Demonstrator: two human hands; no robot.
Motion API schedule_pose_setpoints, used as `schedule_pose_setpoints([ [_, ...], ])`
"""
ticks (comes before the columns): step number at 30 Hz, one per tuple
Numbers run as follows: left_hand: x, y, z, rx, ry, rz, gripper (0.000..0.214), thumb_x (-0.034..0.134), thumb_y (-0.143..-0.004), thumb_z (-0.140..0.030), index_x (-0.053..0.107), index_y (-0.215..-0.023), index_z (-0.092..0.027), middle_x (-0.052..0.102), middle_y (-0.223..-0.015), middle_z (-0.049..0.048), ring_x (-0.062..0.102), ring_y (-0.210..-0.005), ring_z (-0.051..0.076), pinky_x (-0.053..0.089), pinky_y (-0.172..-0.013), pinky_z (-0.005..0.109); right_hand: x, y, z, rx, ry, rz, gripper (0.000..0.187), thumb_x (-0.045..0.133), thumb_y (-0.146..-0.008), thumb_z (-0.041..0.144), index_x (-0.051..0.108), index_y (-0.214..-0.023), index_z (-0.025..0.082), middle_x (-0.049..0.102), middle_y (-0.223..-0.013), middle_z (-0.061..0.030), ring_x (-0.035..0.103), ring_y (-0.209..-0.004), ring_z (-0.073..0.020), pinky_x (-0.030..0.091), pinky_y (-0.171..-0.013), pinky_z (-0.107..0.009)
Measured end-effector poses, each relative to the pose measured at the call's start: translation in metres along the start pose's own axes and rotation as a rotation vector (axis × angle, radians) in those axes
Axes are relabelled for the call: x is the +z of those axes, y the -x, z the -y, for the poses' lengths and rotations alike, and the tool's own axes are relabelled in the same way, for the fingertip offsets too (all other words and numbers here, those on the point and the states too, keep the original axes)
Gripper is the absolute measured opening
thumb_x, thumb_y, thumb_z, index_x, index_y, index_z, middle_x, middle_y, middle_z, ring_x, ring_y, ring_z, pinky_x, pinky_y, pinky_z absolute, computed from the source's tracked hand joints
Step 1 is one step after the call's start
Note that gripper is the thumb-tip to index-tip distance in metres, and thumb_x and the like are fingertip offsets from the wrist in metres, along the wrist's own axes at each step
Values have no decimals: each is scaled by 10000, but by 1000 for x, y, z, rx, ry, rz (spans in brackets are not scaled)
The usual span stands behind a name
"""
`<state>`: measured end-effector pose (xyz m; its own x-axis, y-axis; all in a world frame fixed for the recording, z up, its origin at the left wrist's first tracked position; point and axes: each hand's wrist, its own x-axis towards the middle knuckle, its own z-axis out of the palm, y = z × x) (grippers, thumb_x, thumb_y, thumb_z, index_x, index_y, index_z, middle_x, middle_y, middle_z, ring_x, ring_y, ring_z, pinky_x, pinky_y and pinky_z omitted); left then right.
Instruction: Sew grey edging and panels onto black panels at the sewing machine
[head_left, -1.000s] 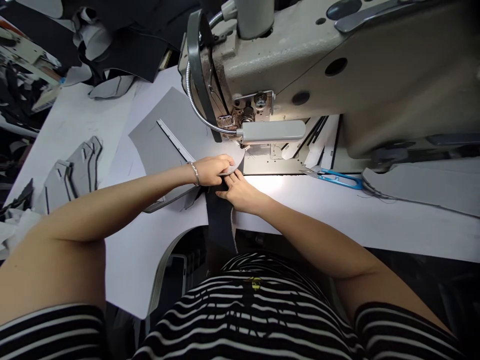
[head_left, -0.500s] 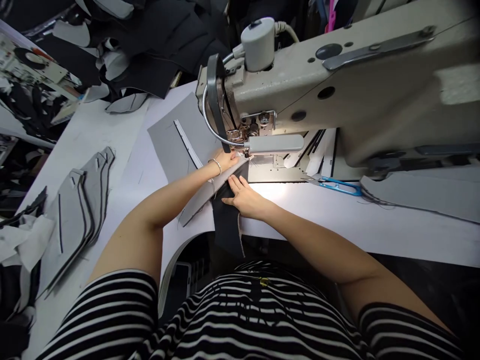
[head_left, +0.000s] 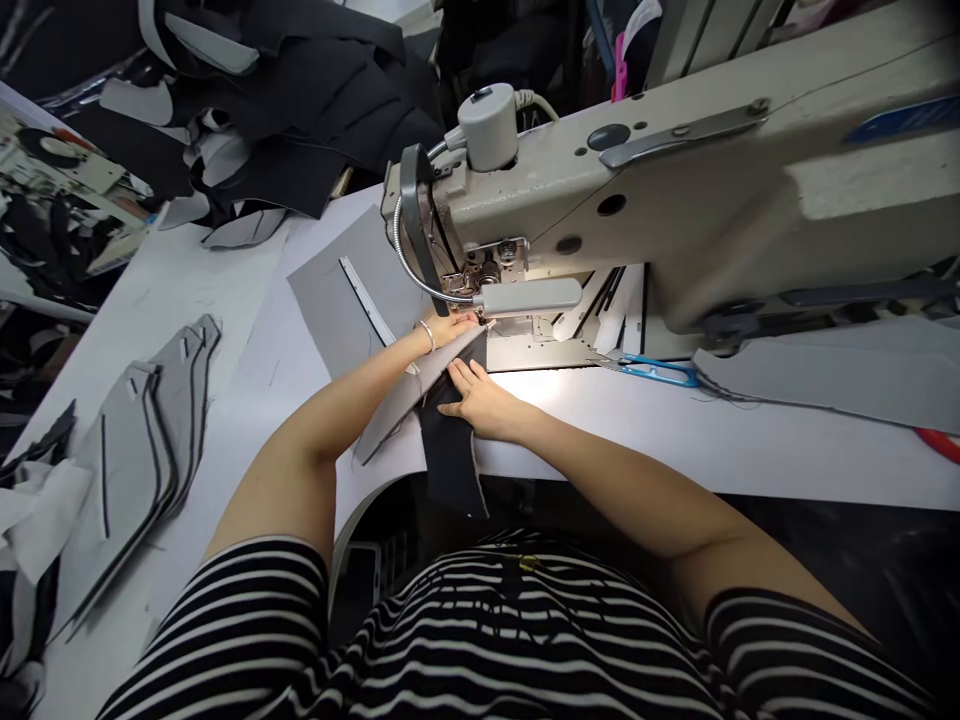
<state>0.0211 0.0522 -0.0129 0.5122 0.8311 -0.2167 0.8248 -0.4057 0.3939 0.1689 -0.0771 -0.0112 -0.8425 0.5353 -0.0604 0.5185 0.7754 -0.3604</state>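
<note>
1. Grey curved fabric panel (head_left: 416, 395), one: long axis runs diagonally across the worktop (head_left: 675, 440), lower end towards the person's left elbow, narrow tip pointing up and right at the throat plate (head_left: 532, 352) of the sewing machine (head_left: 600, 200)
2. Black fabric piece (head_left: 450, 450), one: lies beneath the panel, long axis running towards the person, lower end at the curved cut-out of the worktop; upper end hidden under the panel and right hand
3. Left hand (head_left: 446, 330), one, wearing one metal bracelet (head_left: 427, 336): rests on the panel's tip with its fingers (head_left: 469, 320) together; the underside is hidden, so any clamping cannot be told
4. Right hand (head_left: 480, 400), one: lies flat across the black piece against the panel's edge, its fingers (head_left: 461, 372) spread apart
5. Gooseneck lamp (head_left: 525, 297), one: its head partly blocks the needle area, which is hard to make out
6. Blue-handled thread snips (head_left: 660, 372), one pair: on the worktop, right of the hands, well apart from them
7. Stacked grey cut pieces (head_left: 142, 450), left of the arm: overlapping, so the count cannot be told
8. Red object (head_left: 941, 445), one: cut off by the right edge of the view, too little shows to name it
</note>
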Motion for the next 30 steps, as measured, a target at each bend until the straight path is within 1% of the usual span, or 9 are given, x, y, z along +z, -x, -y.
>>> schedule_pose_setpoints([
  [3,-7,6,6,42,-17,41,231,461,-850,-309,627,-854,-148,682,-822,31,605,-787,173,464,-816,277,4,-1,-1,0,9,-10,536,591,-821,95,556,-1334,247,253,-1534,-230,193,-1429,-380,223,-1115,-570],
  [6,-13,16,13,168,-21,74,197,494,-840,-310,609,-806,-153,695,-882,42,612,-806,162,467,-818,271,6,-1,-2,-1,15,-29,520,595,-824,102,568,-1321,254,283,-1526,-215,223,-1424,-369,226,-1113,-571],
  [12,-10,45,-4,264,-302,-54,268,449,-901,-319,649,-905,-141,687,-955,107,606,-938,206,454,-932,345,3,-1,-2,-9,10,-27,469,546,-870,126,568,-1321,252,344,-1486,-222,261,-1409,-369,236,-1101,-573],
  [15,-3,58,-19,209,-487,-51,332,521,-865,-387,664,-947,-98,663,-983,160,575,-1002,261,443,-970,400,3,-1,-2,-23,7,-44,454,534,-878,136,575,-1315,254,447,-1406,-213,313,-1383,-353,238,-1092,-587],
  [17,-1,63,-25,138,-555,-31,300,522,-843,-313,673,-963,-84,655,-989,167,566,-1009,273,444,-969,413,3,-1,-1,-18,-5,-55,455,531,-871,121,588,-1303,254,442,-1410,-207,305,-1386,-352,240,-1090,-591],
  [20,-1,64,-27,83,-539,-1,279,469,-805,-177,691,-951,-94,662,-972,144,573,-982,256,447,-971,410,2,0,-1,0,-29,-43,475,530,-857,92,589,-1302,247,342,-1485,-204,241,-1413,-370,234,-1097,-587],
  [23,-3,62,-29,75,-468,-41,307,442,-768,-131,712,-913,-113,668,-966,121,577,-977,242,457,-974,402,0,0,-2,-7,-51,-9,479,539,-853,95,586,-1306,244,306,-1504,-207,217,-1419,-384,226,-1102,-584],
  [26,-3,59,-36,99,-449,-79,300,459,-734,-130,723,-878,-143,660,-1046,92,573,-1016,231,471,-970,381,-1,0,-3,-9,-64,-10,476,548,-848,103,596,-1295,260,331,-1488,-202,210,-1421,-380,215,-1102,-593],
  [30,0,57,-53,35,-485,13,261,507,-707,-147,724,-852,-140,646,-1111,90,585,-1003,235,501,-923,350,1,-2,-5,-16,-80,-32,480,536,-841,95,602,-1288,257,426,-1421,-192,275,-1394,-350,209,-1096,-603],
])
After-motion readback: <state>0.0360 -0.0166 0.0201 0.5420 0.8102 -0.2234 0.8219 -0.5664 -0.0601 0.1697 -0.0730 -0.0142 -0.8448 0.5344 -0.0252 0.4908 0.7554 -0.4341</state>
